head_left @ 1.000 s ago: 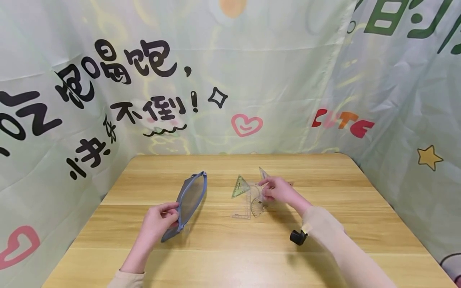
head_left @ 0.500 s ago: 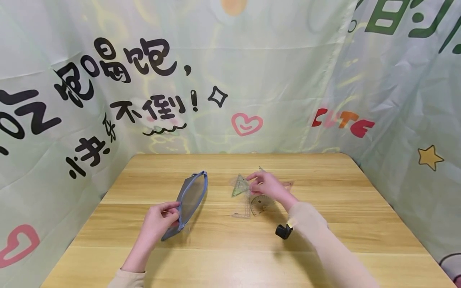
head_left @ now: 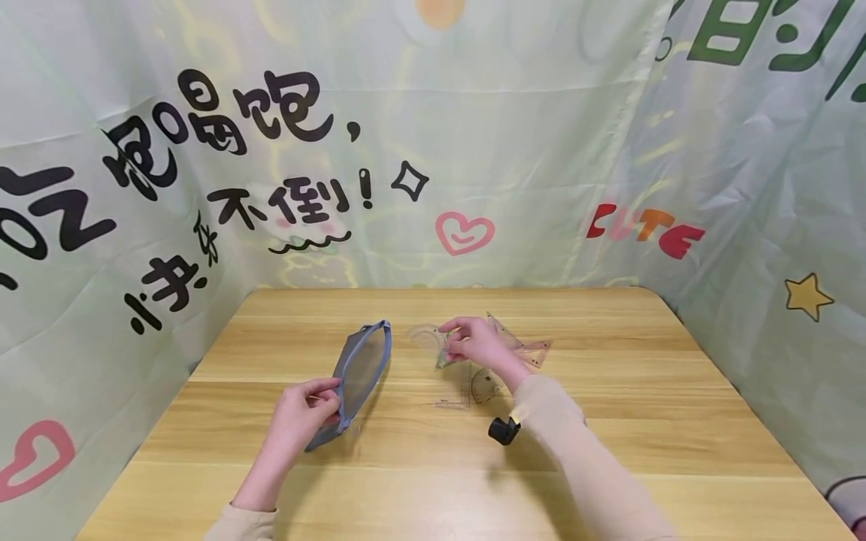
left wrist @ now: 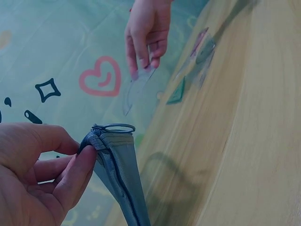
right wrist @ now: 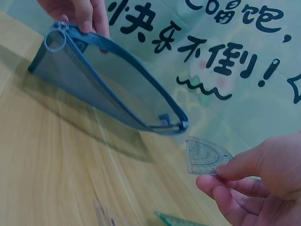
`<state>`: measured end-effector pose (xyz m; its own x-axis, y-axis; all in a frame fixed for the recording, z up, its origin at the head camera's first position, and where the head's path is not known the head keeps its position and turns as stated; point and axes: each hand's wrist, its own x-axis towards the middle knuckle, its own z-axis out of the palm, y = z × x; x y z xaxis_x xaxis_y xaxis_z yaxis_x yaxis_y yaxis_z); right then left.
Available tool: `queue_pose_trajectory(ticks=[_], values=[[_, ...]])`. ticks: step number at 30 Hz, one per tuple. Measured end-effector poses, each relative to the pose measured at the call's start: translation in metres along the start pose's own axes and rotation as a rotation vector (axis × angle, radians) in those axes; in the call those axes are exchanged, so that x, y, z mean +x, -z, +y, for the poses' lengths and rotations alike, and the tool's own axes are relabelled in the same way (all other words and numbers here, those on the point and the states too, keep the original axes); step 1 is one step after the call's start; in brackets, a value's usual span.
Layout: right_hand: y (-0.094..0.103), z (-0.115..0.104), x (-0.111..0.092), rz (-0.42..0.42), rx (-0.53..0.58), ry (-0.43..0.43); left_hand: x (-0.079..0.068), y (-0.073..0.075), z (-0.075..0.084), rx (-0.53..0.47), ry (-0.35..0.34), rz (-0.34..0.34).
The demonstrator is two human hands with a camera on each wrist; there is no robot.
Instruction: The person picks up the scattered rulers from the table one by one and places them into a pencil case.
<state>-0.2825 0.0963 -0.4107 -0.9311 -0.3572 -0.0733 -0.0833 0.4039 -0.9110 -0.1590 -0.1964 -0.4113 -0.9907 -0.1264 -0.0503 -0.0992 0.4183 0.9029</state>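
Observation:
My left hand [head_left: 301, 417] pinches the edge of a blue-grey mesh zip pouch [head_left: 365, 368] and holds it tilted up, its zipped mouth apart. A ring pull [left wrist: 117, 127] hangs at the zip's end in the left wrist view. Between thumb and fingers, my right hand [head_left: 482, 344] holds a clear protractor [right wrist: 203, 157] above the table, to the right of the pouch mouth. Partly behind that hand lies a green set square [head_left: 443, 359]. Nearer me are a clear set square [head_left: 452, 405] and a round-edged clear protractor [head_left: 484, 386].
An orange-tinted set square [head_left: 537, 353] and a purple-tinted one [head_left: 501, 329] lie to the right of my right hand. The wooden table [head_left: 419, 488] ends at a printed cloth backdrop [head_left: 528, 150]. A black wrist camera [head_left: 504, 430] juts from the right sleeve.
My right hand has lifted a clear protractor from the cluster and moved left with it, toward the pouch. The left hand and pouch have hardly moved.

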Motion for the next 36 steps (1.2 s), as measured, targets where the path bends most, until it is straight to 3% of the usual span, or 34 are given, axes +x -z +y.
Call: queue_pose_trajectory(ticks=[26,36], values=[[-0.034,-0.017,0.005,-0.027,0.188,-0.039,-0.007,-0.026,0.008,-0.11,-0.033,-0.001],[-0.041,-0.022,0.0,-0.031,0.22,-0.044,-0.011,-0.033,0.013,-0.164,-0.006,-0.033]])
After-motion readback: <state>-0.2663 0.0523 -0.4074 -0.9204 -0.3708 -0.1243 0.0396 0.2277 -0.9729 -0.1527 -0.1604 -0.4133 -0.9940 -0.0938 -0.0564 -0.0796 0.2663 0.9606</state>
